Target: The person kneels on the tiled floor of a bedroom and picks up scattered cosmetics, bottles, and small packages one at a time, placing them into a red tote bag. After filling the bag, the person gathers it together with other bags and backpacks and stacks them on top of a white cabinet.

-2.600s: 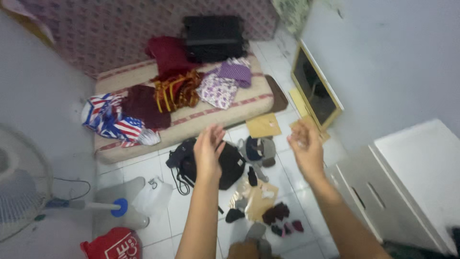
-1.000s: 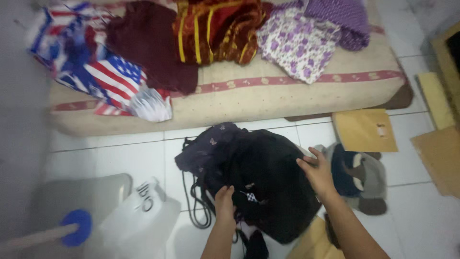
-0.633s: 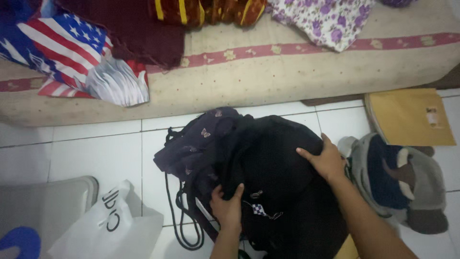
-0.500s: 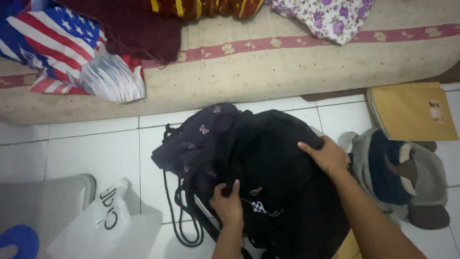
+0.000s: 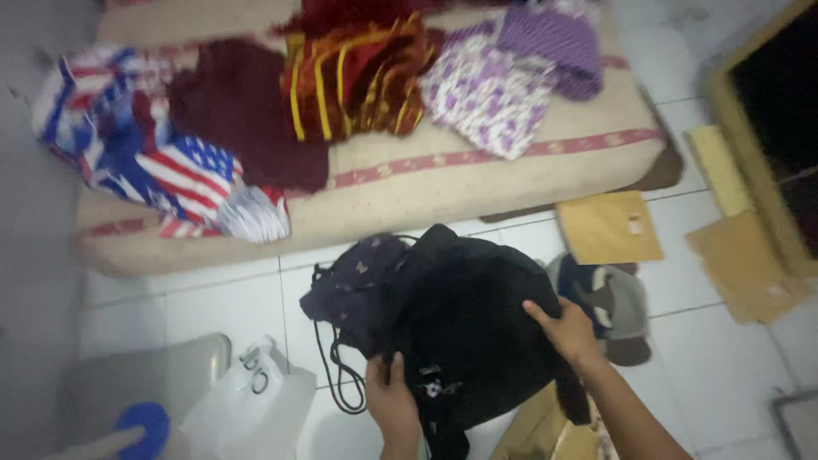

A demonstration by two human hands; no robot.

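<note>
Nearest, at the bottom edge, the left hand (image 5: 394,407) pinches the near side of the black bag (image 5: 464,328), thumb up over the fabric and fingers curled beneath, so it is closed on the cloth. Just right of it the right hand (image 5: 569,330) lies flat on the bag's right flank, fingers together and pressing down rather than gripping. The bag sits slumped on the white tiled floor (image 5: 213,307), between the 2 hands, with dark cords (image 5: 336,375) looping out on its left and a dark patterned cloth (image 5: 362,277) bunched on its far-left top. Handling it well seems to call for keeping the flat palm steady as an anchor while the pinching hand works the fabric, since the soft bag would otherwise slide or fold over. To the near left lie a white plastic bag (image 5: 247,409) and a blue round part (image 5: 141,423). Just right of the bag sits a grey and blue soft thing (image 5: 609,302), and farther right 2 brown envelopes (image 5: 609,226). Farthest is a low mattress (image 5: 477,179) carrying a flag-patterned cloth (image 5: 162,170), a maroon garment (image 5: 243,111), a red and yellow one (image 5: 358,77) and purple floral cloth (image 5: 494,85).
</note>
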